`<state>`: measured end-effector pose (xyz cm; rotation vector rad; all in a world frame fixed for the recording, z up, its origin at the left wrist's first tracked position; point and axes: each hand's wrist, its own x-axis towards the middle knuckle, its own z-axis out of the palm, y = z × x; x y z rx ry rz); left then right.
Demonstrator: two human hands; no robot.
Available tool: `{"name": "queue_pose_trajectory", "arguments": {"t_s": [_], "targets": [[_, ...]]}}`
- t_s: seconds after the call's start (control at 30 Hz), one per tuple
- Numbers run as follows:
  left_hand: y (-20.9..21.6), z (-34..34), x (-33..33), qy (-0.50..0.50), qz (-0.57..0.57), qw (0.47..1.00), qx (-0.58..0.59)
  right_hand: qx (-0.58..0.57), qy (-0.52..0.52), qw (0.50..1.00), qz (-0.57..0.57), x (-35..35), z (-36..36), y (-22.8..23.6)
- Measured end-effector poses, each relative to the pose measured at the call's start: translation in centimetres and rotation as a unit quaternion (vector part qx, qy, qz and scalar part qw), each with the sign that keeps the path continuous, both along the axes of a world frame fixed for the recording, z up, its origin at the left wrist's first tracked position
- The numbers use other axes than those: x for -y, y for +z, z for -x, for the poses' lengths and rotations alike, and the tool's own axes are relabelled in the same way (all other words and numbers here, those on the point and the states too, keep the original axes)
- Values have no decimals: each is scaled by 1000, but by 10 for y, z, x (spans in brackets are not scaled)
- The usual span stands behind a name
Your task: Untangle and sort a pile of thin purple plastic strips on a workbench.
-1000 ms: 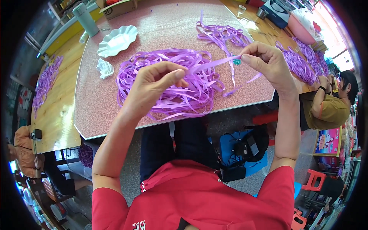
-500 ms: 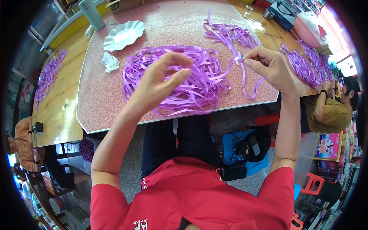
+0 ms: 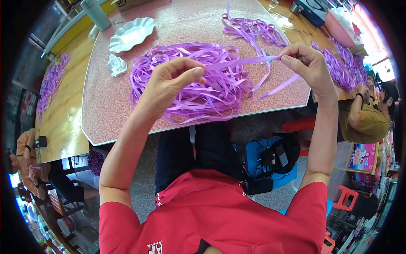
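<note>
A purple ribbon (image 3: 241, 62) stretches taut above the table (image 3: 108, 101), inward of its near edge. The left hand (image 3: 172, 84) and right hand (image 3: 311, 70) each pinch it, thumb and forefinger closed together. Beneath, a large ribbon heap (image 3: 220, 95) lies by the near edge; a smaller ribbon bunch (image 3: 256, 30) lies along the right edge. Crumpled paper (image 3: 116, 65) and a scalloped white dish (image 3: 132, 34) sit near the left edge.

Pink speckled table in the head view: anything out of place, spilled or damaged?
A crumpled white wad, lying loose beside the scalloped white dish like litter, looks slightly out of place. No spill or damage shows.
</note>
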<state>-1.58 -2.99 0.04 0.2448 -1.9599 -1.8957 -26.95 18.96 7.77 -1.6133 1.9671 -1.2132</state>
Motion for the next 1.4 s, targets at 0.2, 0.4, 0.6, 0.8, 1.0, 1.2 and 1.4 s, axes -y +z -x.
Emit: {"name": "queue_pose_trajectory", "arguments": {"t_s": [0.2, 0.4, 0.6, 0.8, 1.0, 1.2, 1.4], "targets": [[6, -6, -5, 23, -49, 998, 23, -269, -76, 960, 8, 15, -9, -16], [13, 2, -17, -12, -18, 998, 53, 138, 74, 984, 83, 56, -95, -53], [16, -10, -11, -3, 57, 994, 88, 82, 31, 994, 66, 58, -101, -56], [4, -8, -16, 58, -27, 997, 48, 12, 25, 989, 146, 62, -108, -54], [-9, 3, -34, 11, -3, 1000, 8, -74, 26, 980, 185, 59, -113, -55], [-15, 6, -40, 75, 37, 996, -31, -77, 17, 978, 192, 56, -116, -62], [-13, -6, -37, 11, 7, 999, -37, 113, 18, 987, 109, 50, -113, -54]]}}
